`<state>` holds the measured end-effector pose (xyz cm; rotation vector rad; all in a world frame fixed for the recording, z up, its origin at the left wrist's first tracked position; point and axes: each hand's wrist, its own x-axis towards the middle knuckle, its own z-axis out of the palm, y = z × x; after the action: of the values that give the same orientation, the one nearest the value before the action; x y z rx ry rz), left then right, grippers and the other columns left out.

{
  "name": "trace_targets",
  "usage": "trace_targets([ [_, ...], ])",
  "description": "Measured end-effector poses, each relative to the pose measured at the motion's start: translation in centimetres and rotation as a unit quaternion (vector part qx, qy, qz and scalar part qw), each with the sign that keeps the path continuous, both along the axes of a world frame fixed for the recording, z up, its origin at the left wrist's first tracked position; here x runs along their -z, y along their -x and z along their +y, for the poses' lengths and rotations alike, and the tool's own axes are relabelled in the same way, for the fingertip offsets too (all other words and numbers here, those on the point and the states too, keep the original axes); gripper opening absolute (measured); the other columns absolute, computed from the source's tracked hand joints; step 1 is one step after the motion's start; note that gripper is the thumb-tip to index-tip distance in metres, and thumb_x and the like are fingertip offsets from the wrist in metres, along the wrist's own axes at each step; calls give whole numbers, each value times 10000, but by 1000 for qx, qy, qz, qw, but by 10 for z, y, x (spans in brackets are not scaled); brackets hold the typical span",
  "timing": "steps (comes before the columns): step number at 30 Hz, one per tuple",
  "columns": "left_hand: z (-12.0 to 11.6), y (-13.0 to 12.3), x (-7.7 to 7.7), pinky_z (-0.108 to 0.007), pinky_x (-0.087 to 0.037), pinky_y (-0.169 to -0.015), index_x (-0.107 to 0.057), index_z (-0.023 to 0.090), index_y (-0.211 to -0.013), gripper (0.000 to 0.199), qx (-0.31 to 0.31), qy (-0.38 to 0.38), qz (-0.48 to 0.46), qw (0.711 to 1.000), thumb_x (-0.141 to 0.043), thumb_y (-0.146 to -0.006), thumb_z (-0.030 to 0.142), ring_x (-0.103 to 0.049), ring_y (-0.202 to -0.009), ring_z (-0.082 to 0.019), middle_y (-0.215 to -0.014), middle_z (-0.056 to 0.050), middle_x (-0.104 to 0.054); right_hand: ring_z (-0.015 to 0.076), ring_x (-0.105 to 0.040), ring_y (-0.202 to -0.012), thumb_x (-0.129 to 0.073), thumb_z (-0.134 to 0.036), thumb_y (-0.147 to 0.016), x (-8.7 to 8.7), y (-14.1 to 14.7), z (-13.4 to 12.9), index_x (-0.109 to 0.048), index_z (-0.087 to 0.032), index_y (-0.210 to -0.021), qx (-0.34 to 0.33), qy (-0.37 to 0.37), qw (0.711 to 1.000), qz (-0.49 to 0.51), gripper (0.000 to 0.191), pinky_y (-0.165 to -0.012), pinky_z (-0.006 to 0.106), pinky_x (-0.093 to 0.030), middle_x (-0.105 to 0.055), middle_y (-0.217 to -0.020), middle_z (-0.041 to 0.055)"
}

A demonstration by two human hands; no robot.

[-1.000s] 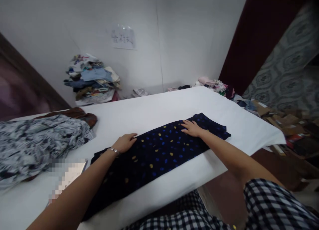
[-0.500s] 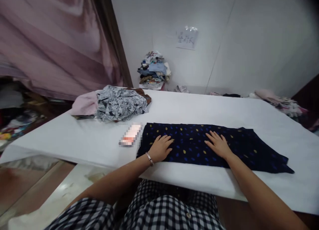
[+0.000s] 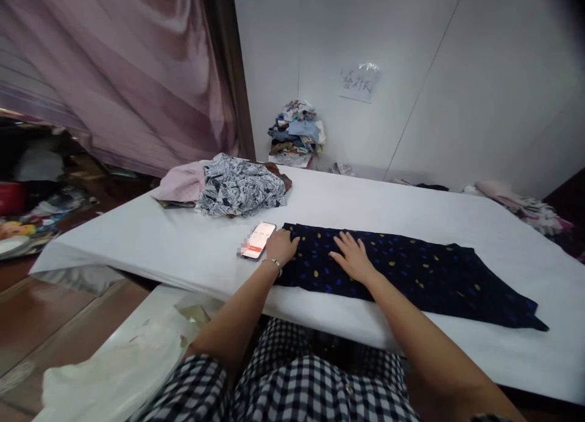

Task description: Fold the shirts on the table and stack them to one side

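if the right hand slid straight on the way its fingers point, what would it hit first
Probably the brown cloth, beyond the dark cloth under the right hand and a stretch of white tabletop; angle and depth are unclear, so perhaps the clothes stack behind.

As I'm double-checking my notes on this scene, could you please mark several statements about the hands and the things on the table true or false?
1. The left hand and the right hand both touch the dark garment. True.
2. The garment is plain, with no pattern. False: it has blue and yellow spots.
3. The phone lies on the white-covered table, beside the garment's left end. True.
4. The right hand is nearer to the phone than the left. False: the left hand is nearer.
5. A bracelet is on the left wrist. True.
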<state>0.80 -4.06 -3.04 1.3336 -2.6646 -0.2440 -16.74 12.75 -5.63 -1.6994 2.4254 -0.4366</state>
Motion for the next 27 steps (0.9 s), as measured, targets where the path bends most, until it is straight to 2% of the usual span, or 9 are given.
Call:
trace_targets([
  [4, -12, 21, 1, -394, -439, -900, -664, 136, -1058, 476, -4, -20, -37, 999, -516, -829, 526, -565, -1099, -311, -1142, -180, -639, 269, -147, -1442, -316, -568, -925, 16, -13, -11, -373, -217, -1442, -10, -58, 998, 31, 627, -1137, 530, -103, -243, -1548, 97],
  [8, -23, 29, 2, -335, -454, -870, -670, 142, -1034, 312, 11, -29, -21, 999, -561, -818, 339, -597, -1062, -269, -1118, -169, -655, 251, -149, -1443, -304, -573, -928, 14, -12, -7, -369, -231, -1444, -5, -58, 998, 16, 622, -1145, 506, -96, -242, -1550, 84],
  [10, -27, 25, 0, -323, -466, -835, -662, 151, -1032, 280, -1, -32, -11, 999, -503, -839, 275, -610, -1045, -256, -1116, -162, -655, 240, -130, -1448, -293, -589, -926, 10, -14, -5, -351, -249, -1451, 6, -45, 999, -8, 629, -1149, 497, -87, -223, -1557, 73],
  [12, -31, 17, -3, -326, -477, -803, -653, 152, -1030, 289, -18, -36, -5, 999, -465, -855, 283, -621, -1021, -256, -1105, -162, -656, 242, -95, -1453, -286, -607, -920, 7, -19, -4, -341, -262, -1455, 7, -26, 1000, -14, 639, -1149, 507, -64, -196, -1565, 66],
  [16, -26, -2, -3, -348, -489, -781, -644, 145, -1014, 390, -34, -51, -4, 998, -463, -856, 453, -629, -1000, -285, -1096, -175, -649, 267, -110, -1449, -300, -610, -915, 8, -30, -3, -356, -230, -1450, -20, -38, 999, -7, 659, -1141, 538, -42, -213, -1558, 94],
  [19, -15, -12, 1, -395, -484, -815, -623, 117, -1044, 509, -35, -49, 0, 998, -437, -847, 548, -602, -1047, -331, -1121, -208, -626, 270, -115, -1448, -306, -603, -917, 10, -36, -3, -344, -230, -1455, -12, -34, 999, -13, 656, -1138, 546, -46, -205, -1559, 101],
  [23, -2, -17, 3, -404, -477, -841, -561, 92, -1142, 519, -50, -57, 3, 997, -449, -855, 510, -602, -1060, -329, -1153, -229, -603, 266, -88, -1452, -310, -596, -919, 10, -45, -2, -335, -226, -1459, -10, -6, 1000, -10, 656, -1143, 534, -30, -196, -1563, 96],
  [27, -4, -12, 7, -387, -471, -860, -530, 62, -1197, 536, -63, -78, 22, 995, -498, -839, 459, -608, -1065, -323, -1201, -250, -575, 261, -97, -1450, -327, -610, -909, 10, -51, -2, -324, -219, -1463, -21, -20, 999, -26, 678, -1144, 527, -48, -195, -1563, 101],
])
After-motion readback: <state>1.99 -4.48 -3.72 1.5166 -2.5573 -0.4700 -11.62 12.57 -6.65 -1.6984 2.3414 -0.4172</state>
